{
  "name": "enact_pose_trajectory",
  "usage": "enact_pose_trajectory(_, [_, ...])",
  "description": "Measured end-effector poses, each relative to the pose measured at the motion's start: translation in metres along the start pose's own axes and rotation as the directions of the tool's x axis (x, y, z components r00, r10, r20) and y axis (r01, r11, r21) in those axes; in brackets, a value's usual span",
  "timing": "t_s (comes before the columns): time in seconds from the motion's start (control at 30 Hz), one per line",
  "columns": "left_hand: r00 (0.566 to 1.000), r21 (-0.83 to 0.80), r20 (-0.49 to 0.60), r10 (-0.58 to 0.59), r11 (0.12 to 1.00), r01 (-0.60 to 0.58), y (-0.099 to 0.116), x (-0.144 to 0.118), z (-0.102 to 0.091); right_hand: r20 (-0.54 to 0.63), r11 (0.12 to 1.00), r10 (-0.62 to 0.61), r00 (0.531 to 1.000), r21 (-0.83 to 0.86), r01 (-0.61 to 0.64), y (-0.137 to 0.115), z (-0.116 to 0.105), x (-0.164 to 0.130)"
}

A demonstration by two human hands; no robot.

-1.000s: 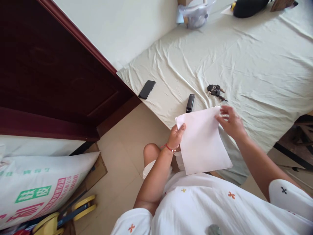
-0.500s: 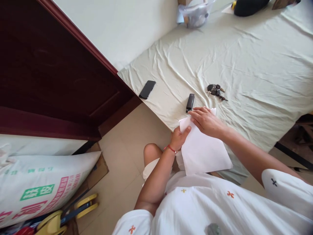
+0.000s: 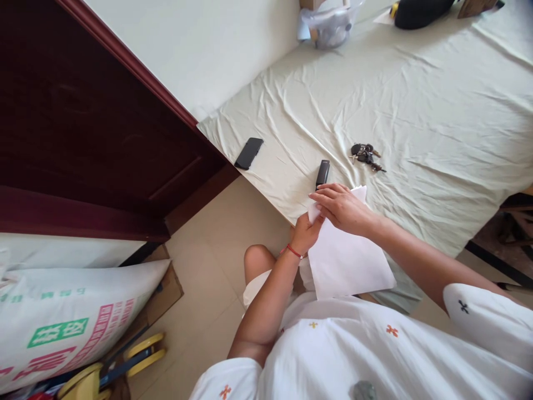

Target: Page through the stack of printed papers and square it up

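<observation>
White paper sheets (image 3: pixel 350 261), seemingly a small stack, hang over the table's near edge towards my lap. My left hand (image 3: pixel 306 233), with a red bracelet at the wrist, is closed on their upper left edge, thumb on top. My right hand (image 3: pixel 343 210) lies across the upper part of the sheets, fingers stretched out to the left over the corner and close to my left thumb. Just beyond its fingertips lies a black stapler (image 3: pixel 322 172), its near end partly hidden by those fingers.
On the cloth-covered table (image 3: pixel 437 122) lie a bunch of keys (image 3: pixel 366 154) and a black phone (image 3: pixel 249 153). A plastic bag (image 3: pixel 333 28) and a black object (image 3: pixel 420 12) sit at the back. Left are a dark red door (image 3: pixel 83 111) and a large printed sack (image 3: pixel 83 311).
My right hand has slid left over the paper's upper corner, and its fingers now cover the stapler's near end. My left hand keeps its hold on the paper.
</observation>
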State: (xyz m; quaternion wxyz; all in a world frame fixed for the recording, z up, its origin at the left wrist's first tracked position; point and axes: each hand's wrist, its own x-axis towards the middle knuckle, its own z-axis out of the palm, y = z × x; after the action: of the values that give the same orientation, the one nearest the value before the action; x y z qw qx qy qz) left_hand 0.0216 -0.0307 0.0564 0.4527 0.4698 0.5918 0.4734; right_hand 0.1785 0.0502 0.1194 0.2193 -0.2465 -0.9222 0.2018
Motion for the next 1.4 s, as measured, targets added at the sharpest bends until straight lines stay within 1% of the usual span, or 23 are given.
enact_pose_trajectory(0.1, [1.000, 0.041, 0.016, 0.012, 0.999, -0.013, 0.003, 0.001, -0.001, -0.066, 0.986, -0.065, 0.996, 0.146, 0.074, 0.004, 0.003, 0.008])
enact_pose_trajectory(0.2, [0.998, 0.004, 0.047, -0.041, 0.999, 0.041, 0.000, -0.004, -0.002, -0.088, 0.962, -0.124, 0.988, 0.234, 0.141, 0.006, 0.000, 0.017])
enact_pose_trajectory(0.3, [0.989, -0.050, 0.087, -0.116, 0.991, 0.121, -0.009, -0.016, -0.006, -0.129, 0.964, -0.075, 0.989, 0.246, 0.105, 0.007, -0.010, 0.024])
enact_pose_trajectory(0.37, [0.984, -0.050, 0.142, -0.108, 0.992, 0.116, -0.016, -0.027, -0.010, -0.178, 0.970, -0.021, 0.984, 0.237, 0.063, 0.009, -0.019, 0.028])
enact_pose_trajectory(0.43, [0.977, -0.015, 0.192, -0.092, 0.995, 0.097, -0.022, -0.039, -0.015, -0.217, 0.975, 0.014, 0.976, 0.220, 0.035, 0.012, -0.027, 0.032])
enact_pose_trajectory(0.53, [0.962, 0.053, 0.240, -0.134, 0.991, 0.124, -0.024, -0.054, -0.020, -0.231, 0.981, 0.032, 0.972, 0.194, 0.014, 0.017, -0.034, 0.037])
enact_pose_trajectory(0.7, [0.947, 0.135, 0.269, -0.174, 0.981, 0.142, -0.020, -0.069, -0.026, -0.178, 0.983, 0.044, 0.983, 0.181, -0.011, 0.020, -0.034, 0.040])
enact_pose_trajectory(0.8, [0.923, 0.100, 0.309, -0.229, 0.973, 0.208, -0.021, -0.076, -0.026, -0.109, 0.965, 0.007, 0.994, 0.260, 0.021, 0.021, -0.030, 0.041])
enact_pose_trajectory(0.87, [0.917, 0.051, 0.310, -0.252, 0.967, 0.249, -0.023, -0.079, -0.025, -0.100, 0.959, -0.029, 0.995, 0.279, 0.056, 0.024, -0.024, 0.042])
enact_pose_trajectory(0.93, [0.915, 0.004, 0.300, -0.268, 0.960, 0.280, -0.025, -0.082, -0.024, -0.111, 0.970, -0.044, 0.993, 0.232, 0.069, 0.031, -0.017, 0.042])
enact_pose_trajectory(1.0, [0.909, -0.027, 0.300, -0.288, 0.951, 0.309, -0.028, -0.084, -0.024, -0.086, 0.988, -0.034, 0.996, 0.150, 0.047, 0.041, -0.012, 0.039])
enact_pose_trajectory(1.07, [0.901, -0.053, 0.302, -0.311, 0.938, 0.342, -0.031, -0.087, -0.026, -0.020, 0.997, 0.018, 1.000, 0.080, -0.017, 0.055, -0.012, 0.031])
enact_pose_trajectory(1.17, [0.901, -0.130, 0.267, -0.342, 0.914, 0.385, -0.036, -0.093, -0.031, 0.055, 0.993, 0.106, 0.993, 0.048, -0.108, 0.079, -0.022, 0.011])
enact_pose_trajectory(1.27, [0.904, -0.232, 0.211, -0.371, 0.880, 0.416, -0.038, -0.098, -0.033, 0.155, 0.988, 0.144, 0.977, 0.032, -0.151, 0.097, -0.030, -0.014])
enact_pose_trajectory(1.33, [0.901, -0.270, 0.201, -0.385, 0.862, 0.429, -0.039, -0.100, -0.032, 0.221, 0.987, 0.151, 0.963, 0.029, -0.161, 0.104, -0.029, -0.028])
enact_pose_trajectory(1.4, [0.896, -0.288, 0.208, -0.393, 0.851, 0.440, -0.039, -0.101, -0.028, 0.254, 0.985, 0.160, 0.954, 0.022, -0.171, 0.108, -0.023, -0.038])
